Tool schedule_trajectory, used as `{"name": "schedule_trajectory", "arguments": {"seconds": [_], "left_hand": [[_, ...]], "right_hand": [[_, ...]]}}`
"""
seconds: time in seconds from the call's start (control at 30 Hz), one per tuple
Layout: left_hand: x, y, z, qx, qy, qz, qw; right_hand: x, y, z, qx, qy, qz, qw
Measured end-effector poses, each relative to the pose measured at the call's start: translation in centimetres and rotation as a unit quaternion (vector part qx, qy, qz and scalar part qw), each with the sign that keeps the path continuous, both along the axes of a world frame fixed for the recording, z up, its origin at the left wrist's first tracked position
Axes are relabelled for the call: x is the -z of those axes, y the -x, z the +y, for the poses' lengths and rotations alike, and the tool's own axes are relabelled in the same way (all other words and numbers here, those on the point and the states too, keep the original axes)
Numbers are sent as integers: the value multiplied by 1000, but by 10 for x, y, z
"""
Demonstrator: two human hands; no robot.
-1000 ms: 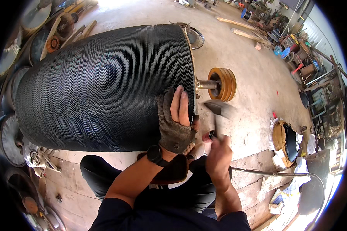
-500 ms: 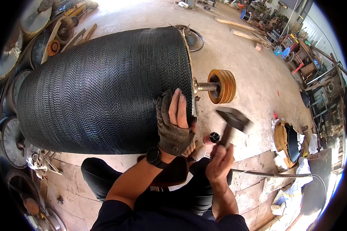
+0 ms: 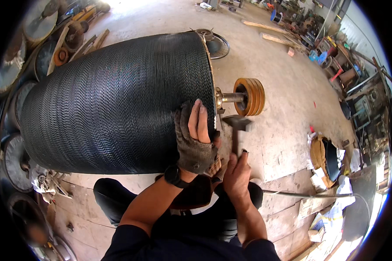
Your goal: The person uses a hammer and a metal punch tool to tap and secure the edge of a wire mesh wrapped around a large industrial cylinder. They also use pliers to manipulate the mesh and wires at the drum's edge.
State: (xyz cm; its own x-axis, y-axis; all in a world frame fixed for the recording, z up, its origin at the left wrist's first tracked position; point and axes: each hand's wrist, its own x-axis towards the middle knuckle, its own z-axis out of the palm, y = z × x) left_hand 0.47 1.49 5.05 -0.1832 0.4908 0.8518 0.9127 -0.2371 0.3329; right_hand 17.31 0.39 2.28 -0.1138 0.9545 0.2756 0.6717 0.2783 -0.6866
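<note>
A large black drum (image 3: 117,104) with a ribbed, wire-wound surface lies on its side in front of me. My left hand (image 3: 196,137), in a worn fingerless glove, rests flat on the drum's right end near the rim. My right hand (image 3: 236,174) grips the handle of a hammer (image 3: 236,126), whose head is close to the drum's end face, below the shaft. An orange grooved pulley (image 3: 250,96) sits on the steel shaft sticking out of the drum's end.
Round metal discs and wheels (image 3: 17,143) are stacked along the left. A dark ring (image 3: 217,43) lies on the concrete floor behind the drum. Rags, a basket (image 3: 322,154) and a thin cable (image 3: 309,195) lie at the right. Workshop clutter (image 3: 331,48) fills the far right.
The hammer, raised to the right half a second ago, has swung down and in toward the drum's end face. My left hand has stayed on the drum.
</note>
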Motion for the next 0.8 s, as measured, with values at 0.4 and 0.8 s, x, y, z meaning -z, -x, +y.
{"name": "schedule_trajectory", "arguments": {"seconds": [0.4, 0.8], "left_hand": [[-7, 3, 1, -27, 5, 14, 1000], [1, 0, 4, -32, -6, 18, 999]], "right_hand": [[-1, -17, -9, -36, 24, 106, 993], [-8, -10, -19, -4, -42, 286, 957]]}}
